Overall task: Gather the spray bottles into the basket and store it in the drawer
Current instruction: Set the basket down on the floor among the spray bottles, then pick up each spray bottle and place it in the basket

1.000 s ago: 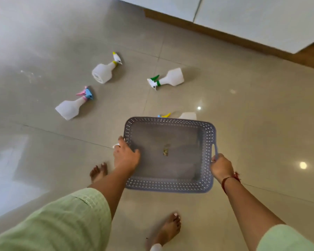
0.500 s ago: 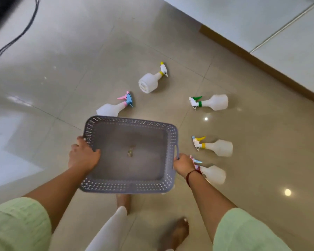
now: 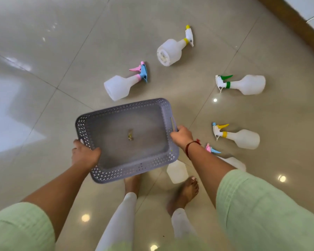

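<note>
A: Head view: both hands clamped on the grey perforated plastic basket (image 3: pixel 127 140), left hand (image 3: pixel 84 154) on the near-left corner, right hand (image 3: pixel 181 135) by the side handle slot. Basket is carried, tilted, nothing in it except a small sticker on its floor.

B: Risks?

A: Likely a foot problem. A translucent white bottle (image 3: pixel 177 171) lies just under the right wrist, right beside the bare right foot (image 3: pixel 186 192); a step could kick or roll it. The basket also hides the floor beneath it.

B: The rest?

A: All on the glossy tile floor (image 3: pixel 43 69), lying down. Pink-and-blue-trigger bottle (image 3: pixel 120 86) just beyond the basket, yellow-nozzle bottle (image 3: pixel 172 50) farther out. Right of the right hand: green-trigger bottle (image 3: pixel 243 85), yellow-trigger bottle (image 3: pixel 241 137), and a pink-headed one (image 3: pixel 211 149) partly hidden by the forearm. No drawer visible.
</note>
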Action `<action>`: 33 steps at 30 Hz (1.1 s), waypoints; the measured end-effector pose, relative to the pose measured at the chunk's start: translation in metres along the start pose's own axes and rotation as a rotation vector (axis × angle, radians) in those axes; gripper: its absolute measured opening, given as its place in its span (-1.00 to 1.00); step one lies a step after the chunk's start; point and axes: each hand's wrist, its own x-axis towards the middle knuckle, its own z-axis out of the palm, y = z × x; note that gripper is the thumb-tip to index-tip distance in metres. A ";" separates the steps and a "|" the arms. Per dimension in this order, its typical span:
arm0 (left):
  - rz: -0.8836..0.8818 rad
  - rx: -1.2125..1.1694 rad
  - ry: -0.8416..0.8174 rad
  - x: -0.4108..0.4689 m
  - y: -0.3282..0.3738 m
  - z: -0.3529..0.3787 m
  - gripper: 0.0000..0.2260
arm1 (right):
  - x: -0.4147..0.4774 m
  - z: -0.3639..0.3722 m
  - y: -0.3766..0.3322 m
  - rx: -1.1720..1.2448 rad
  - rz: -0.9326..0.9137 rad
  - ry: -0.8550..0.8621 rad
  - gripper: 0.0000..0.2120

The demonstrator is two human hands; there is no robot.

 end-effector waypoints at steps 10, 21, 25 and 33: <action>-0.125 -0.099 0.020 0.047 -0.010 0.043 -0.30 | 0.064 0.008 -0.044 -0.052 -0.185 -0.024 -0.71; -0.272 -0.229 0.015 0.070 0.002 0.095 -0.21 | 0.104 0.013 -0.031 0.008 -0.197 0.058 -0.70; -0.097 -0.019 0.131 0.057 0.004 0.100 -0.16 | 0.099 0.018 -0.010 0.096 -0.234 0.101 -0.50; 0.524 0.391 0.013 -0.041 0.052 0.143 -0.19 | 0.053 0.011 0.078 0.099 -0.075 0.124 -0.33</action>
